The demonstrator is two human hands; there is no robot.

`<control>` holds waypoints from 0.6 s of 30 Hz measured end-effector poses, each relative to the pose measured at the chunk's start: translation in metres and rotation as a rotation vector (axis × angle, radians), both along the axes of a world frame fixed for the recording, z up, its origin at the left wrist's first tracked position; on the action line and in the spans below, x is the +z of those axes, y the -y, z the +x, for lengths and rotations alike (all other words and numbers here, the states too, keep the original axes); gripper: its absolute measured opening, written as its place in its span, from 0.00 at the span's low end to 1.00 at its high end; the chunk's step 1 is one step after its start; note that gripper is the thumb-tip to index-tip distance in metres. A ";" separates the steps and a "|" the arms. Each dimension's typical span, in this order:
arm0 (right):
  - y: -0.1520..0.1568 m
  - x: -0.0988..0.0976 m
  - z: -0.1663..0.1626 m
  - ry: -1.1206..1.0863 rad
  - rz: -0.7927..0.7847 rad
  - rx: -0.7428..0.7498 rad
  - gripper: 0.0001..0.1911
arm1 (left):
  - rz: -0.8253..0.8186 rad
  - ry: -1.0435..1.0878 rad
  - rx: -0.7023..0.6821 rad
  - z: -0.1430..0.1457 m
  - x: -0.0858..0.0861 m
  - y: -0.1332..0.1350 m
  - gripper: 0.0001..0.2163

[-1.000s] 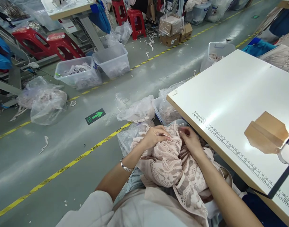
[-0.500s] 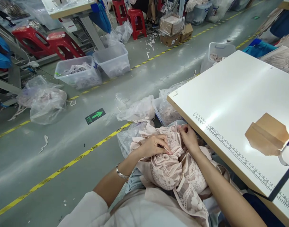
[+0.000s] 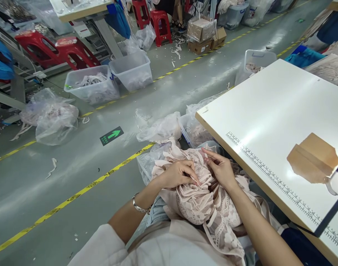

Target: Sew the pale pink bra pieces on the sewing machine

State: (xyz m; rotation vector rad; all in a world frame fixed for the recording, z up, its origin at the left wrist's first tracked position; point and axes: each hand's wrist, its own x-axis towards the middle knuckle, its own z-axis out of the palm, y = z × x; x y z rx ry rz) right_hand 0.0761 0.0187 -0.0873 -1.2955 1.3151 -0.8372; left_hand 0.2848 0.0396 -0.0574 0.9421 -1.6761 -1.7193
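Observation:
A heap of pale pink lace fabric lies on my lap, beside the white table. My left hand rests on top of the heap with its fingers curled, pinching a small thin tool and a fold of the lace. My right hand sits just to the right of it, fingers bent and pinching the lace edge at its upper tip. The two hands are a few centimetres apart. A silver bracelet circles my left wrist.
The white table with a printed ruler and a brown taped patch fills the right. Clear plastic bags of fabric lie ahead on the grey floor. Clear bins, red stools and cardboard boxes stand beyond the yellow line.
My left hand has slid down and nearer to me on the lace. My right hand has shifted slightly left and its fingers have stretched out along the lace edge.

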 end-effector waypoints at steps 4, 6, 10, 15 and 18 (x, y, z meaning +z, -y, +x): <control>-0.002 0.002 0.002 0.024 -0.106 0.070 0.24 | 0.001 0.000 0.013 0.000 0.002 0.000 0.11; -0.001 0.003 0.003 0.029 -0.106 0.072 0.23 | -0.006 -0.005 0.017 -0.001 0.002 0.000 0.11; 0.001 0.001 0.000 0.068 -0.034 0.065 0.18 | -0.018 -0.012 0.017 -0.001 0.000 0.000 0.10; 0.003 -0.002 -0.002 0.162 0.017 0.084 0.17 | -0.027 -0.008 0.020 -0.001 -0.002 -0.001 0.10; 0.004 -0.005 -0.001 0.146 -0.006 0.055 0.18 | -0.022 -0.010 0.030 -0.001 -0.002 -0.001 0.12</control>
